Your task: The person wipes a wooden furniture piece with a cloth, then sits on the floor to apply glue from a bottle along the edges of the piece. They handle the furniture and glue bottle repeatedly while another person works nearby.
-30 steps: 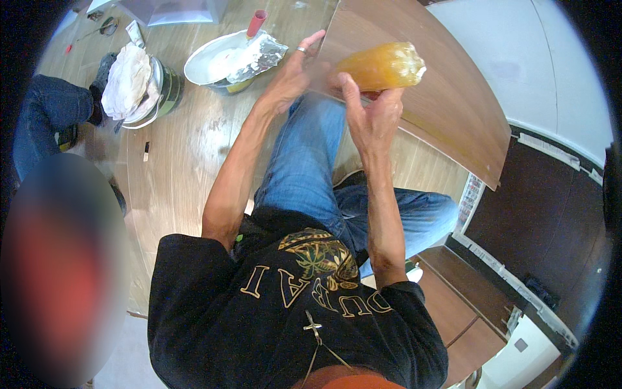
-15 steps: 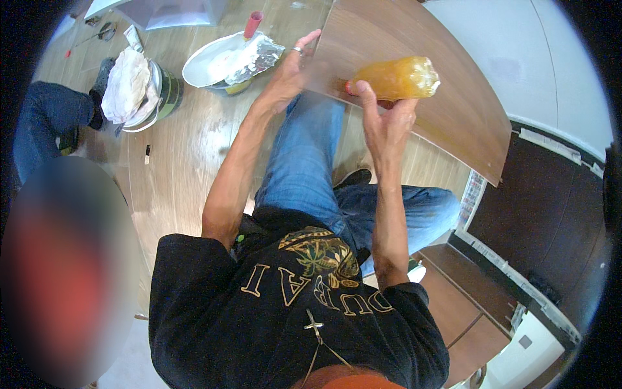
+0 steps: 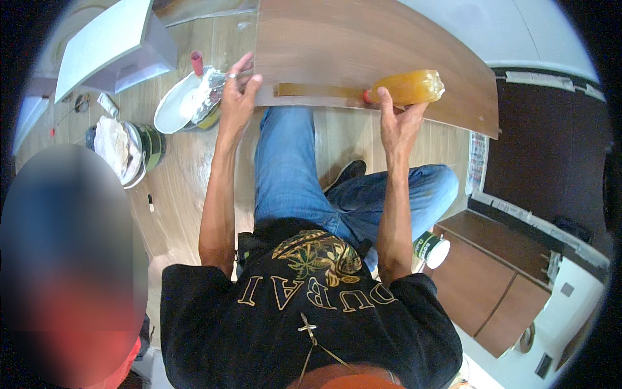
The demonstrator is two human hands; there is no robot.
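My right hand (image 3: 402, 120) is closed around a clear plastic bottle (image 3: 409, 87) of amber liquid. The bottle lies on its side, its red-capped end pointing left, low over a brown wood-grain board (image 3: 363, 39). From that end a wet-looking amber strip (image 3: 317, 91) runs left along the board's near edge. Beside the board's left end is my left hand (image 3: 238, 97), empty, its fingers apart. Its thumb is close to the board's edge; whether they touch I cannot tell. The board spans across above my legs.
Left of my left hand, a tub (image 3: 173, 104) holds white paste and a red-handled tool (image 3: 197, 63). A cloth-topped bucket (image 3: 150, 146) stands nearer a blurred person. White furniture (image 3: 107, 48) is far left; a dark panel (image 3: 551, 152) and brown cabinet (image 3: 476, 285) are right.
The view has shifted, and the board sits further left in it. My left hand has drawn away from the board's face. The amber strip now shows plainly where there was blur.
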